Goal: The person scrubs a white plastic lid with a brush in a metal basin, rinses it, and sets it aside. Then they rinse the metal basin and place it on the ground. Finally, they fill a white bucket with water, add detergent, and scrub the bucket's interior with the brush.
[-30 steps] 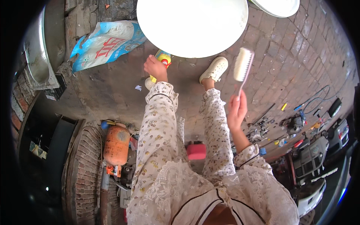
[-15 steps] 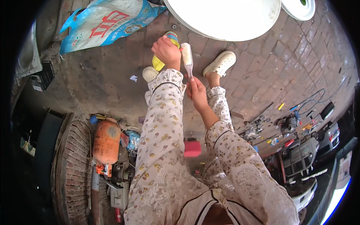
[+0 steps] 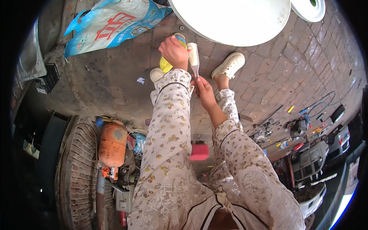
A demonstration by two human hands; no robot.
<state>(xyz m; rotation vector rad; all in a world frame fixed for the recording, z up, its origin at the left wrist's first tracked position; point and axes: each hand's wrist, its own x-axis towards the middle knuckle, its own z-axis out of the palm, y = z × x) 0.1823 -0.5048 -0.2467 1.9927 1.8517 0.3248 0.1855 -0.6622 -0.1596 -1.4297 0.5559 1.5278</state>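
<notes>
My left hand [image 3: 174, 53] is closed around a long yellow, shoe-like thing [image 3: 166, 66] with a multicoloured end. The hand hides its middle, so its exact kind is unclear. Just right of it, my right hand [image 3: 204, 91] grips a scrub brush [image 3: 194, 57] by its handle. The brush has a pale back and handle, and its light bristles face up toward me. Its head stands close beside my left hand; whether they touch I cannot tell. Both hands are above the brick floor, between my cream clogs [image 3: 229, 66].
A large white basin [image 3: 234, 23] stands ahead, with a white lid-like round thing [image 3: 309, 9] beside it. A blue-and-white bag [image 3: 115, 27] lies far left. An orange gas cylinder [image 3: 113, 145] is at lower left, a pink block [image 3: 199, 152] below my hands. Tools and toy cars [image 3: 310, 161] lie at right.
The whole view has shifted slightly, so things sit a little further right and lower. Both hands keep their grips, and the brush head stays beside my left hand, its head tilted slightly more leftward.
</notes>
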